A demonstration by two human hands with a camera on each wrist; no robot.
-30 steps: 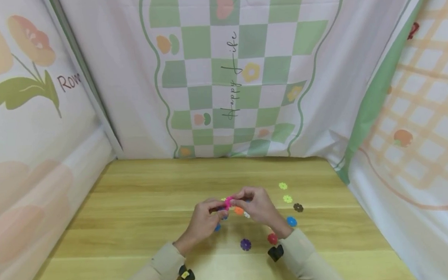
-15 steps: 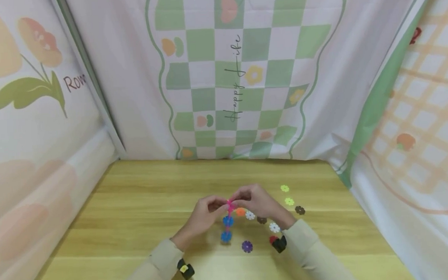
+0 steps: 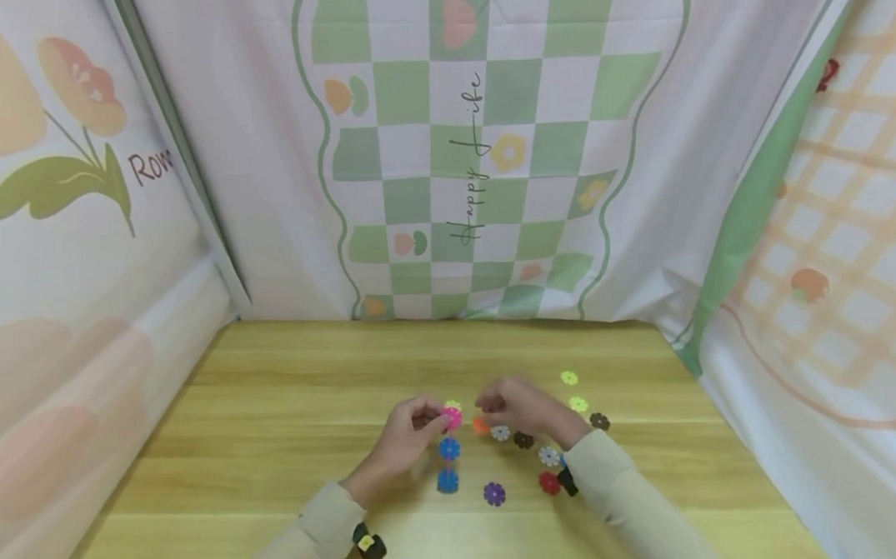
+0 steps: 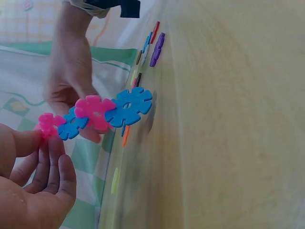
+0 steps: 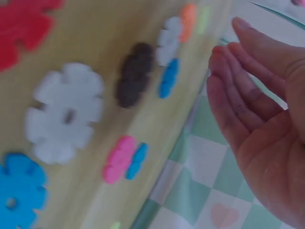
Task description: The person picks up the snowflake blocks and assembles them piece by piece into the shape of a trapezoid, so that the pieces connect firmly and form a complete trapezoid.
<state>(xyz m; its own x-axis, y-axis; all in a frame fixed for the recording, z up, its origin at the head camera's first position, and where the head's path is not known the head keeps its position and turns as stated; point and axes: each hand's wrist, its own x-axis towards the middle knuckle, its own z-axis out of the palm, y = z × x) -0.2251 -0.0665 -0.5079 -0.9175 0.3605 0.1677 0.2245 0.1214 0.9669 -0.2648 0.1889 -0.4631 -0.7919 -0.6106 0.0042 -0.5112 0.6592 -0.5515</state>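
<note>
My left hand (image 3: 404,436) pinches the pink end disc (image 4: 49,122) of a short chain of flower-shaped snowflake discs. From it run a blue disc (image 4: 70,126), a second pink disc (image 4: 93,111) and a blue disc (image 4: 128,106), linked by their slots. In the head view the chain points toward me over the table. To the right, my right hand (image 3: 527,411) hovers apart from the chain, its fingers relaxed. Nothing sits between its thumb and fingers in the right wrist view. Close by it lie an orange disc (image 3: 480,426) and a white disc (image 3: 500,433).
Loose discs are spread over the wooden table (image 3: 288,403): brown (image 3: 523,440), purple (image 3: 494,494), red (image 3: 549,483), white (image 3: 549,456) and yellow-green (image 3: 578,405). A pink disc (image 5: 119,159) shows in the right wrist view. Patterned cloth (image 3: 457,146) hangs behind the table.
Both hands were together at the pink end disc. My right hand has let go and moved a little right, while the left keeps hold and the chain has swung toward me.
</note>
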